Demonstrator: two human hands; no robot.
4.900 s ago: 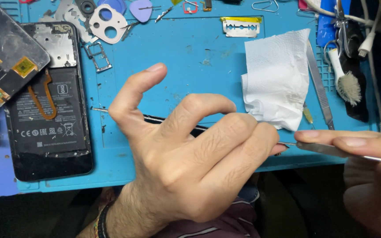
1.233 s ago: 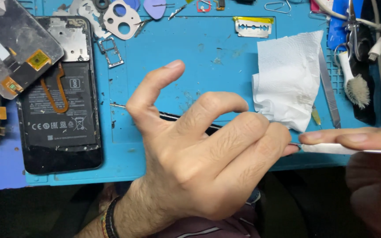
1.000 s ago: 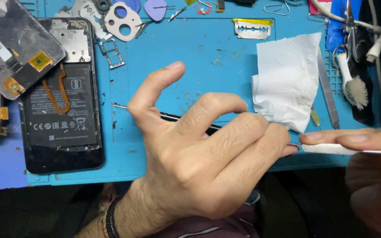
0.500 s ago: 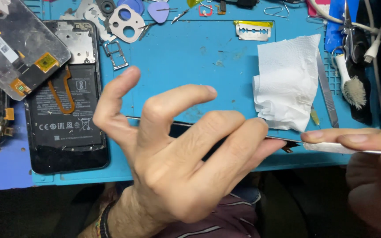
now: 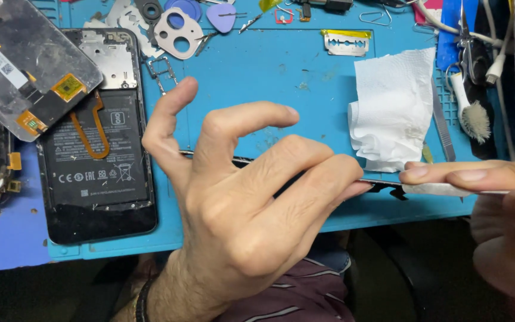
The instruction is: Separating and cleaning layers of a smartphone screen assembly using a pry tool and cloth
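Since half a second ago the left hand (image 5: 239, 214) has shifted slightly, its index finger now bent over more. Fingers spread and curled, its lower fingertips pinch the thin dark frame strip (image 5: 257, 162), a slim rigid edge running from 9 to 3 o'clock across the blue mat (image 5: 269, 77). At 3 o'clock the right hand (image 5: 496, 209) presses a flat metal blade wrapped in white tissue (image 5: 442, 189) between thumb and forefinger, tip against the strip. At 9 o'clock lies the opened phone (image 5: 99, 155), glossy black battery exposed. A crumpled white paper towel (image 5: 391, 113) lies at 2 o'clock, a razor blade (image 5: 346, 42) above. The left hand hides much of the strip.
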